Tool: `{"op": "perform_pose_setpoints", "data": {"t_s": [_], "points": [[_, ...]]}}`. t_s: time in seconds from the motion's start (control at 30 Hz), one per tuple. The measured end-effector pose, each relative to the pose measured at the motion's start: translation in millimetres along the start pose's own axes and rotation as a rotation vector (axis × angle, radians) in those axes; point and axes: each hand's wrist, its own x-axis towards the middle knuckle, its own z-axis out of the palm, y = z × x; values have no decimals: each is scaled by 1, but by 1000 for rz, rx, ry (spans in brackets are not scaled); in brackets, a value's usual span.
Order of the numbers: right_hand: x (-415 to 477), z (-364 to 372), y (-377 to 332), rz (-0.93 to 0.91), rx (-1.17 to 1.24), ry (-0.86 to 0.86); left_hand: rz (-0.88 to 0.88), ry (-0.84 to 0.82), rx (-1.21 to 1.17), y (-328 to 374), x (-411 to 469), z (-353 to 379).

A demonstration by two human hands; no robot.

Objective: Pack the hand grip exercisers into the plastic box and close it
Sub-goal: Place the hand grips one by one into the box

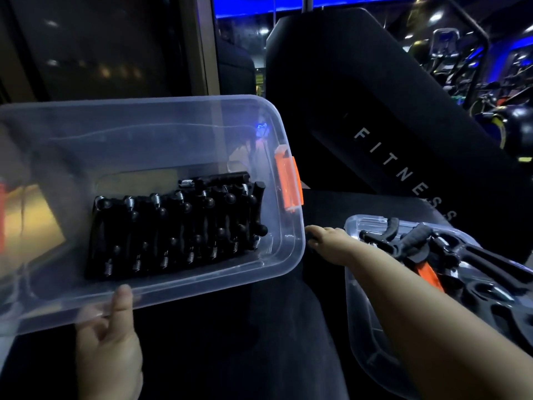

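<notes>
Gripping plastic box (pixel 150 134) rim: left hand (pixel 112 347); right hand (pixel 326 241) fingers hidden; "FITNESS" on black pad (pixel 403 174).

I see a clear, smooth, glossy plastic box (pixel 150 134) with an orange plastic latch (pixel 288 183) at 3 o'clock. Exercisers (pixel 176 229): matt black grips, shiny metal springs. Black surface (pixel 230 342): matt.

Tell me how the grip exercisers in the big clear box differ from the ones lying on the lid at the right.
The exercisers in the plastic box stand packed side by side in a tidy row; those on the lid lie loose and crossed. The box is tilted, held by the left hand; the lid lies on the dark surface beside the right hand. Both sets are black with metal springs.
</notes>
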Motion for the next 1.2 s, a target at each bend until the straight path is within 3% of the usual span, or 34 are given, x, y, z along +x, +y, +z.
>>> {"op": "perform_pose_setpoints", "data": {"t_s": [0.5, 1.2], "points": [[-9, 5, -13, -30, -132, 20, 75, -18, 162, 7, -7, -9], [-20, -2, 0, -50, -29, 137, 120, -44, 139, 6, -9, -6]]}}
